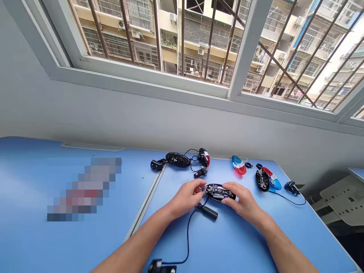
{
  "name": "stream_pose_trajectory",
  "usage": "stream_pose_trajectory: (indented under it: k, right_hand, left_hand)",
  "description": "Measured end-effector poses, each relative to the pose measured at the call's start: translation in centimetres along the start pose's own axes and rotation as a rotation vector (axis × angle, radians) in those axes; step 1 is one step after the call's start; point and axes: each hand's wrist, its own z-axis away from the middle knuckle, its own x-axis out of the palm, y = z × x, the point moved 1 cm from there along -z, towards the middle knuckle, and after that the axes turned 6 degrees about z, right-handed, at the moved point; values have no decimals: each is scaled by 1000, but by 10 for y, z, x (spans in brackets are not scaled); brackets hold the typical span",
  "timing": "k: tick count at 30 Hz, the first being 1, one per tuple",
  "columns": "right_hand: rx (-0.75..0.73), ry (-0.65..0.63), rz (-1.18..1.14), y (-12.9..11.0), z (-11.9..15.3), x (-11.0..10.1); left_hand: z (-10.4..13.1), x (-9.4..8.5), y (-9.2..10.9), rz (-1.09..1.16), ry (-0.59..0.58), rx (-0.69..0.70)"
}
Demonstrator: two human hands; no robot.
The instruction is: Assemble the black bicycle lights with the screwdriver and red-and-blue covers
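Note:
An oval black device (217, 191), its inside with blue parts facing up, lies between my two hands over the blue table. My right hand (239, 199) grips its right end between thumb and fingers. At the left end is my left hand (190, 195), thumb and fingers curled close to the edge; whether they pinch anything is too small to tell. Just below the device rests a black-handled screwdriver (209, 211), its tip near my left fingers. A black cable (188, 239) runs from the device down to a black part (162, 267) at the bottom edge.
On the blue table (113, 242), a black oval unit (178, 159) with cables lies at the back. A blue, white and red cover (239, 165), an open black shell (262, 180) and another coloured cover (271, 178) sit back right. A blurred patch covers something at left.

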Motion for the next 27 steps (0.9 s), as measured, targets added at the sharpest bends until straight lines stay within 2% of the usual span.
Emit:
stream_pose_trajectory:
  k: [8, 11, 16, 27]
  right_hand:
    - [-48, 63, -71, -6, -2, -2]
    - [-92, 104, -71, -9, -3, -2]
    - [-157, 147, -29, -11, -4, -1]
    - [-169, 155, 19, -17, -4, -3]
  left_hand:
    - [2, -1, 11, 159, -44, -139]
    - [4, -2, 17, 206, -73, -150]
    - [4, -2, 15, 262, -53, -155]
    - [5, -2, 15, 288, -17, -159]
